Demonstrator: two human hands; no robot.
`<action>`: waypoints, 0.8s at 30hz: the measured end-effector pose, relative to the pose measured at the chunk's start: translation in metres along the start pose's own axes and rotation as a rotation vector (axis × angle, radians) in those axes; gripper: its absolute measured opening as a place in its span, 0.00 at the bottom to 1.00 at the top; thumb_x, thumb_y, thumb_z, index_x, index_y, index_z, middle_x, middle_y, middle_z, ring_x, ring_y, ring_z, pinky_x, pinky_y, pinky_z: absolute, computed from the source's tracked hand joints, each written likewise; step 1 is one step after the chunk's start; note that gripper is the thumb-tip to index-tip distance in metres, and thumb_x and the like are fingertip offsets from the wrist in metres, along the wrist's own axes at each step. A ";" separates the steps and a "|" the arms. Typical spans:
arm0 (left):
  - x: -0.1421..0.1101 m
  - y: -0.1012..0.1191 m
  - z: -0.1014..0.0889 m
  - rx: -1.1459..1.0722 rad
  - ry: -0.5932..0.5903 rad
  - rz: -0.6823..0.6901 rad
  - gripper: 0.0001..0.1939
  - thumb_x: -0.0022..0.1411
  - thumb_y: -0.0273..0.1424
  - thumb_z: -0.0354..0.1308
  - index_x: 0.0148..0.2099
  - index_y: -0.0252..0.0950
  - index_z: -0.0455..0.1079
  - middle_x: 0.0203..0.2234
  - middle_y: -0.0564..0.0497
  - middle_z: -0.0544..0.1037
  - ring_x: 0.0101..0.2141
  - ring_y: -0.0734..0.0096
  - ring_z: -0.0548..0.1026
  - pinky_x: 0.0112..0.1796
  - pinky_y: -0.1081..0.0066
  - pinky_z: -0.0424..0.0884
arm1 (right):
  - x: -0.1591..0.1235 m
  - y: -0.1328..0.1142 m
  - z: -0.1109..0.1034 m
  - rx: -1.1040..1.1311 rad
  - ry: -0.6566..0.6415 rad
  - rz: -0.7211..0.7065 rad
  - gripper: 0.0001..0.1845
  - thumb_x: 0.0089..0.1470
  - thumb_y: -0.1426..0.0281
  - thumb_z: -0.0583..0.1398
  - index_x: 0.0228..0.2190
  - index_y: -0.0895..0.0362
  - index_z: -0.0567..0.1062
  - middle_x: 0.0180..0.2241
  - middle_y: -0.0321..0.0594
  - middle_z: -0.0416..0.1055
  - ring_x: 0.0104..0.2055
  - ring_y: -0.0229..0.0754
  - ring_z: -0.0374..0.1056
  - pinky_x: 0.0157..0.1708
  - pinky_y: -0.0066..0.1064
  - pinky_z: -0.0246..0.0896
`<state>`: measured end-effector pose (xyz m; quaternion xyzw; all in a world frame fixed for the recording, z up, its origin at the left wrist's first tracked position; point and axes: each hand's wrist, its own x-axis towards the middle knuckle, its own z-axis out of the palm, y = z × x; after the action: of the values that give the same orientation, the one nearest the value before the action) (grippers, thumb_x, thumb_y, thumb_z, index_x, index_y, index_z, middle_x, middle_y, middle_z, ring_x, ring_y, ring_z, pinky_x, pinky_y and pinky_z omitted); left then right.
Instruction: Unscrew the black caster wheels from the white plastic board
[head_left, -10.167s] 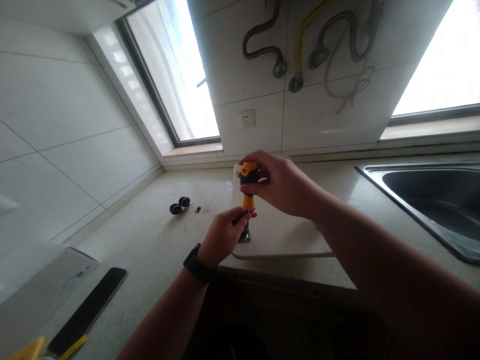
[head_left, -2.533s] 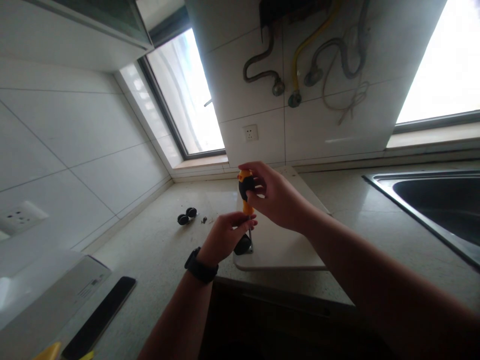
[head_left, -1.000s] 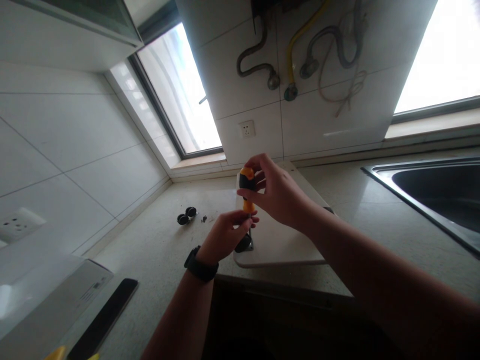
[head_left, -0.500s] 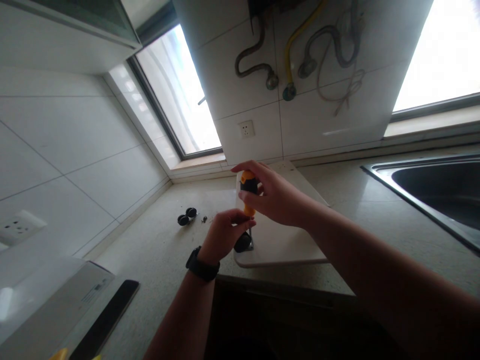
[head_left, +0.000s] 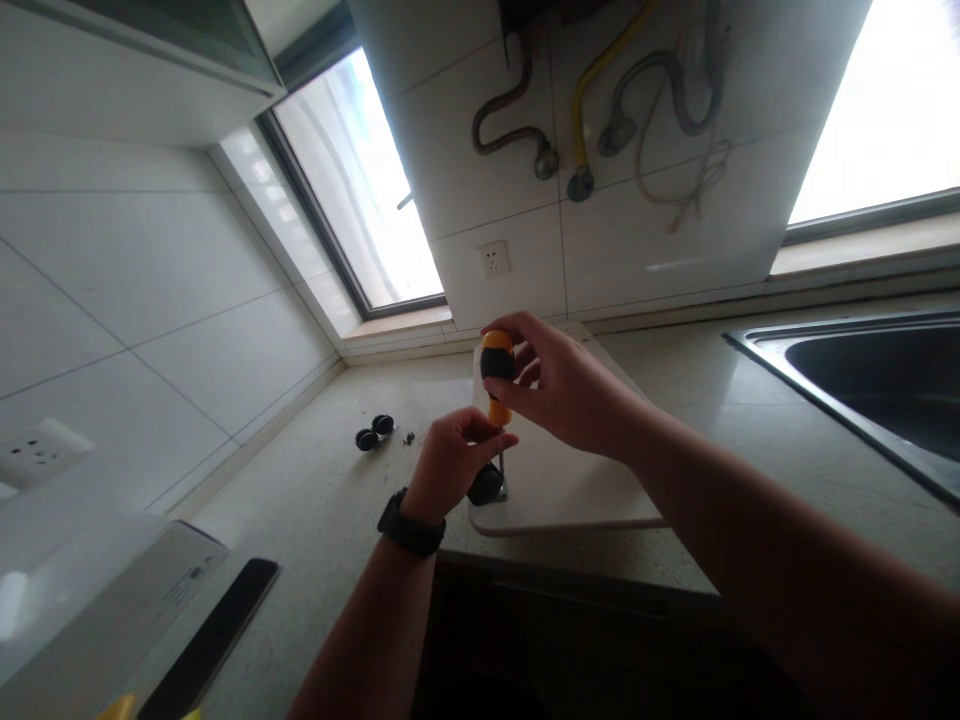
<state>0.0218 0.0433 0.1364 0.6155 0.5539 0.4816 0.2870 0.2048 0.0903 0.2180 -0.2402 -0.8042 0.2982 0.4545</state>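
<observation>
My right hand (head_left: 559,385) is wrapped round the orange and black handle of a screwdriver (head_left: 496,375), held upright. Its tip points down at a black caster wheel (head_left: 486,486) with a metal plate at the near left corner of a white board (head_left: 570,480). My left hand (head_left: 454,462), with a black watch on the wrist, pinches the screwdriver's shaft just above the caster. The tip itself is hidden behind my fingers.
Another black caster (head_left: 373,432) and several small screws (head_left: 409,437) lie on the speckled counter (head_left: 315,500) to the left. A steel sink (head_left: 862,390) is at the right. A black strip (head_left: 210,640) and a white box (head_left: 112,620) lie near left. The counter's front edge is just below the board.
Over the frames my right hand's fingers shift round the handle, turning the screwdriver. My left hand stays pinched on the shaft. The view has drifted slightly.
</observation>
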 end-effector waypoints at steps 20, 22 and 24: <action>-0.007 -0.019 -0.031 0.187 -0.078 0.050 0.14 0.70 0.42 0.59 0.43 0.40 0.81 0.42 0.48 0.86 0.45 0.61 0.81 0.49 0.61 0.73 | -0.020 0.046 -0.033 0.517 0.507 0.050 0.24 0.44 0.66 0.74 0.43 0.48 0.75 0.40 0.33 0.73 0.38 0.38 0.75 0.39 0.36 0.78; -0.007 -0.019 -0.030 0.175 -0.072 0.065 0.14 0.71 0.42 0.59 0.43 0.40 0.81 0.41 0.48 0.85 0.45 0.62 0.81 0.50 0.61 0.73 | -0.022 0.047 -0.032 0.543 0.516 0.073 0.25 0.43 0.66 0.75 0.43 0.49 0.76 0.41 0.33 0.73 0.39 0.39 0.75 0.40 0.36 0.78; -0.007 -0.020 -0.034 0.177 -0.076 0.077 0.14 0.71 0.42 0.58 0.43 0.39 0.81 0.41 0.48 0.85 0.44 0.63 0.81 0.50 0.62 0.73 | -0.024 0.046 -0.032 0.576 0.540 0.109 0.24 0.42 0.66 0.75 0.42 0.50 0.76 0.40 0.34 0.74 0.39 0.40 0.76 0.41 0.38 0.78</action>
<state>-0.0164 0.0350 0.1294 0.6770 0.5589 0.4180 0.2336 0.2493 0.1156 0.1852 -0.2148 -0.5255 0.4613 0.6818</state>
